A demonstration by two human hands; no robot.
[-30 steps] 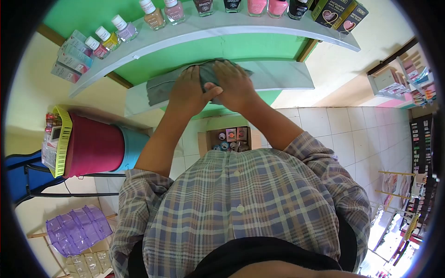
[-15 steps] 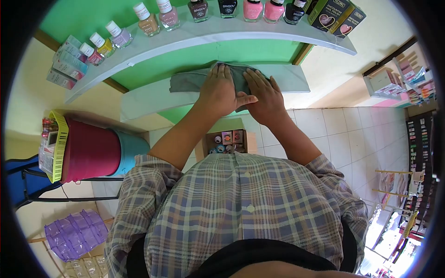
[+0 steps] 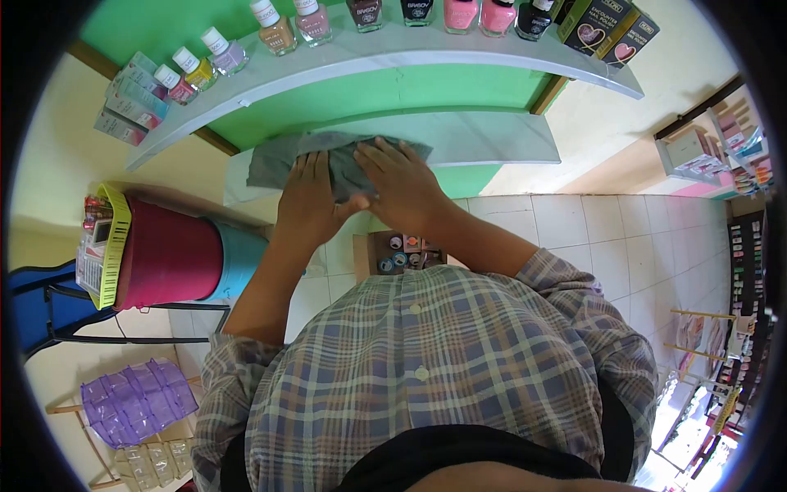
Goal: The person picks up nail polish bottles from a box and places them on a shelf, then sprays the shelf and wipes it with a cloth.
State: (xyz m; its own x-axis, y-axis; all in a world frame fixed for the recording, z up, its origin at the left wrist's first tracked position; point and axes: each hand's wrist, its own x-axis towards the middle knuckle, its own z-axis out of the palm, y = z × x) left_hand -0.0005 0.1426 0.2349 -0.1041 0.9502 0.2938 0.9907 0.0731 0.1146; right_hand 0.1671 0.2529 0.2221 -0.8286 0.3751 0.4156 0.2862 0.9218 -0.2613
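A grey cloth is spread over the left part of the lower marble-patterned shelf. On it my left hand lies flat, fingers stretched toward the green wall. My right hand presses on the same cloth just to the right, its fingers slightly apart. The two thumbs come close together near the shelf's front edge. Part of the cloth hangs over that edge between my hands.
Above, a curved shelf carries several nail polish bottles and black boxes. Below my hands, an open cardboard box holds bottles. A red bin and a teal bin stand at left.
Both hands have slid left along the lower shelf, taking the grey cloth with them. The cloth lies more spread out, and the right part of the shelf is uncovered.
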